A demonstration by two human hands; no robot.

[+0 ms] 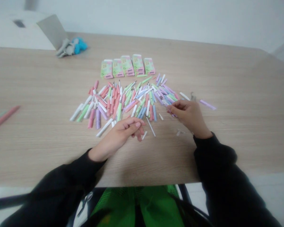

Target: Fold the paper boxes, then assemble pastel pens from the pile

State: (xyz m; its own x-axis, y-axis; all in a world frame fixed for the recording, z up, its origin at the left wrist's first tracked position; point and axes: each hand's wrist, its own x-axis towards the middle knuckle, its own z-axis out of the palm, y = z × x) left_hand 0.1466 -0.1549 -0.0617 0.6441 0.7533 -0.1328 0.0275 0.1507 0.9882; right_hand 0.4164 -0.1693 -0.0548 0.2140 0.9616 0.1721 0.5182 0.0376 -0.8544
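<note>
A loose heap of pastel pen-like tubes and white caps [123, 102] in pink, green, lilac and blue covers the middle of the wooden table [239, 126]. My right hand [186, 115] pinches a thin lilac tube [172, 115] at the heap's right edge. My left hand [120, 135] rests at the heap's near edge, fingers closed, with nothing visible in them. A thin white stick [150, 126] lies between my hands. Apart from the heap, a lilac tube [207, 104] lies to the right.
Several pastel cardboard boxes [127, 65] stand in a row behind the heap. A pink marker [4, 118] lies at the left. A grey and blue fabric bundle [72, 47] sits at the far edge, beside a grey panel [52, 31]. Green clothing [137, 205] shows below the table's near edge.
</note>
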